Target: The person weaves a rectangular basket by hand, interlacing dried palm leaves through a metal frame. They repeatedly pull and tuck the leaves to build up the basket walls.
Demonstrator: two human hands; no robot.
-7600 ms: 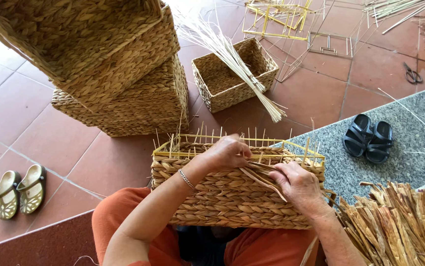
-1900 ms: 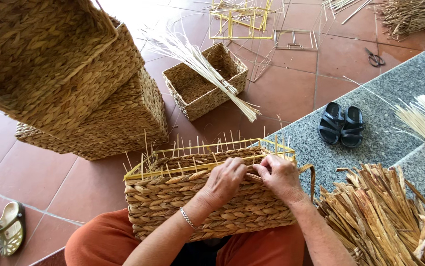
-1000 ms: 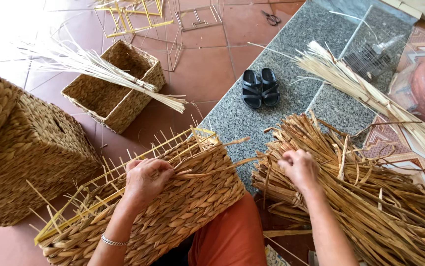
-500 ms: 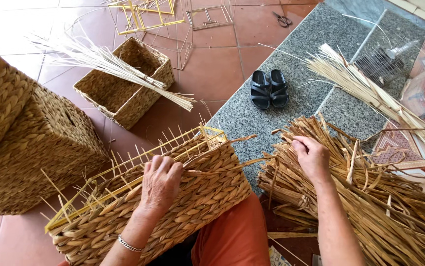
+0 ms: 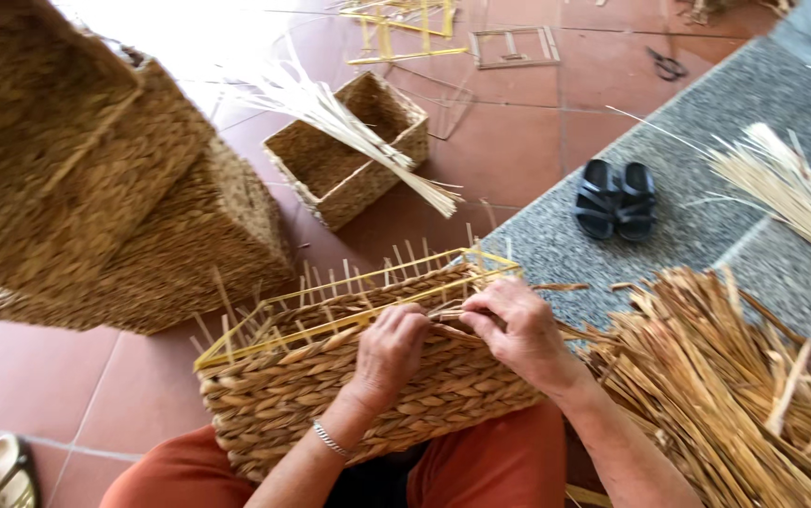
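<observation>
left hand and right hand both pinching a straw strand at half-woven basket rim, straw pile right of the grip

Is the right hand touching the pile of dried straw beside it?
Apart. The head view shows the right hand on the woven basket's rim; the straw pile lies beyond it.

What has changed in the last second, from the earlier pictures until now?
The right hand left the pile of dried strands and came back to the top edge of the half-woven basket, where it now meets the left hand on a strand. The left hand slid along the rim towards it. The basket remains on the lap, and the black sandals and small basket lie unmoved.
</observation>
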